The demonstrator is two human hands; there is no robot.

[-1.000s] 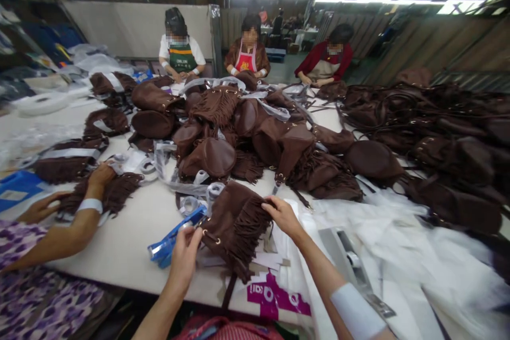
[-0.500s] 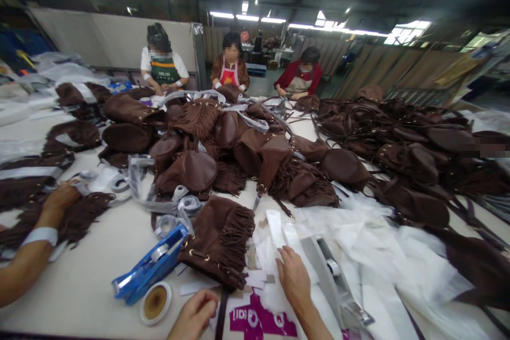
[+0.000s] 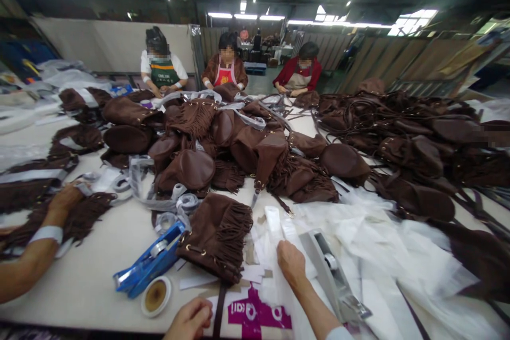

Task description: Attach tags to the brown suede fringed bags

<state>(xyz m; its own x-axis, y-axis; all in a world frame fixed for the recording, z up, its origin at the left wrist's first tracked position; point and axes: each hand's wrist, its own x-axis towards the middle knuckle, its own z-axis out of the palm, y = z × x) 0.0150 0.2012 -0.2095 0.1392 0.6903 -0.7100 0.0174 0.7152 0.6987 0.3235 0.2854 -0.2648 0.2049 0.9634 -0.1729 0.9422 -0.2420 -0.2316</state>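
Note:
My right hand [image 3: 292, 263] is closed at the edge of a long white strip [image 3: 274, 226], left of a grey tape dispenser [image 3: 334, 276]; what its curled fingers hold is hidden. Near the front edge, my left hand [image 3: 193, 316] has its fingers curled together, and I cannot make out anything in them. Between and beyond the hands lies a brown fringed bag [image 3: 217, 236] with gold eyelets. White plastic with purple print [image 3: 258, 311] lies between my hands. A blue tape dispenser [image 3: 151, 260] and a round tub [image 3: 156, 296] sit left of the bag.
Brown bags [image 3: 191, 170] are heaped across the table's middle, with more at the right. Thin white sheets [image 3: 382, 244] spread on the right. At the left, another person's hand [image 3: 67, 196] works over a fringed bag. Several people are beyond the table.
My right hand has curled its fingers, which were spread over the white strip before. My left hand has shifted slightly and remains near the front edge.

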